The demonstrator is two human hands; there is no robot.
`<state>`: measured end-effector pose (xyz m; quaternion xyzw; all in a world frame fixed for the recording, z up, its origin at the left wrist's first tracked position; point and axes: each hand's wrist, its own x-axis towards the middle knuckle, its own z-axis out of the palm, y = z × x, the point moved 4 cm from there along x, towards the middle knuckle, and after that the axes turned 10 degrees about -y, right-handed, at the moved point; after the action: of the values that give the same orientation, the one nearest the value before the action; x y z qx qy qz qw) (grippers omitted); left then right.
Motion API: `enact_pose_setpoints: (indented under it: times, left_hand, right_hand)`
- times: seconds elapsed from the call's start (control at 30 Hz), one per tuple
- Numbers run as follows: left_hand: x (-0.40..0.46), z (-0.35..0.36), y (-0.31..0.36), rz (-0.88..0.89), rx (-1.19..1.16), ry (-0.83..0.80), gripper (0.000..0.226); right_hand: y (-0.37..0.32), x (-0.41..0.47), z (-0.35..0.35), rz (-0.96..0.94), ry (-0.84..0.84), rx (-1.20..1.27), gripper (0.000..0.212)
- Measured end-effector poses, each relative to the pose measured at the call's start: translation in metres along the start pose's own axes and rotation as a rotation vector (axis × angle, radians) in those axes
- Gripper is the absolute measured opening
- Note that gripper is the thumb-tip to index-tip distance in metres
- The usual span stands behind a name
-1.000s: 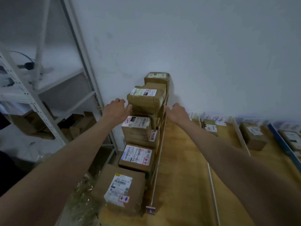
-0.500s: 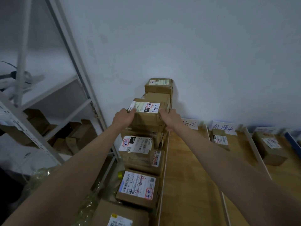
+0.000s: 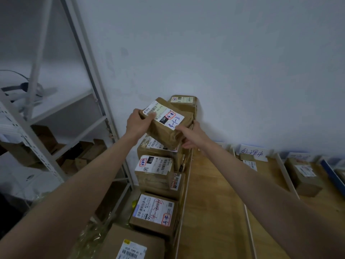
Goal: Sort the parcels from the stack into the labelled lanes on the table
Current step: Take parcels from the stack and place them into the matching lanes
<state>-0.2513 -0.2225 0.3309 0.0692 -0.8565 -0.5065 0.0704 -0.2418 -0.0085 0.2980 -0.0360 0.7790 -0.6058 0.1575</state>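
A brown cardboard parcel (image 3: 168, 131) with a white label marked in blue ink is lifted and tilted above the stack of parcels (image 3: 155, 172) along the table's left edge. My left hand (image 3: 137, 124) grips its left end, thumb on the label. My right hand (image 3: 192, 135) grips its right end from below. Further parcels in the stack lie below, one with red writing (image 3: 155, 212). To the right run wooden lanes (image 3: 211, 199) split by white rails, with a handwritten paper label (image 3: 252, 152) at the wall.
A white metal shelf rack (image 3: 61, 109) stands at the left, with cardboard boxes (image 3: 82, 156) under it. Two parcels (image 3: 302, 176) lie in the right-hand lanes near the wall. A blue rail (image 3: 332, 171) borders the far right lane. Crumpled plastic (image 3: 93, 230) lies beside the stack.
Both hands reached the top parcel, took hold of its two ends, then lifted and tilted it off the stack. The view shifted closer to the stack.
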Motion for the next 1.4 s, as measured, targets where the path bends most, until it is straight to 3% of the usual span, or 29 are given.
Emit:
enact_pose_setpoints:
  times: [0.17,0.3,0.47,0.6,0.67,0.77,0.87,0.97,1.1,1.4]
  left_hand:
    - [-0.007,-0.013,0.022,0.066,0.01,-0.15,0.042]
    - [-0.019,-0.005,0.038,0.11,0.062,-0.243,0.043]
    - [-0.043,0.016,0.056,0.137,0.061,-0.318,0.046]
    - [-0.068,0.037,0.064,0.147,0.072,-0.362,0.062]
    - [-0.086,0.05,0.07,0.159,0.099,-0.358,0.058]
    - [-0.117,0.064,0.069,0.215,0.246,-0.336,0.043]
    - [-0.152,0.077,0.054,0.282,0.441,-0.381,0.06]
    - [-0.196,0.098,0.034,0.347,0.634,-0.439,0.051]
    - [-0.247,0.128,0.002,0.365,0.825,-0.482,0.056]
    - [-0.33,0.182,-0.028,0.409,1.005,-0.576,0.054]
  right_hand:
    - [-0.007,-0.039,-0.02,0.004,0.021,-0.063,0.072]
    - [-0.007,-0.068,-0.031,-0.03,-0.079,-0.068,0.05]
    - [0.003,-0.096,-0.045,0.008,-0.104,-0.061,0.046]
    - [0.014,-0.124,-0.057,0.048,-0.031,-0.007,0.044]
    - [0.024,-0.14,-0.063,0.086,0.018,0.017,0.045]
    - [0.042,-0.17,-0.068,0.144,0.09,0.047,0.046]
    - [0.069,-0.203,-0.071,0.206,0.163,0.081,0.04]
    - [0.1,-0.239,-0.072,0.267,0.229,0.097,0.035]
    - [0.134,-0.294,-0.064,0.327,0.288,0.127,0.016]
    - [0.203,-0.392,-0.078,0.397,0.397,0.175,0.03]
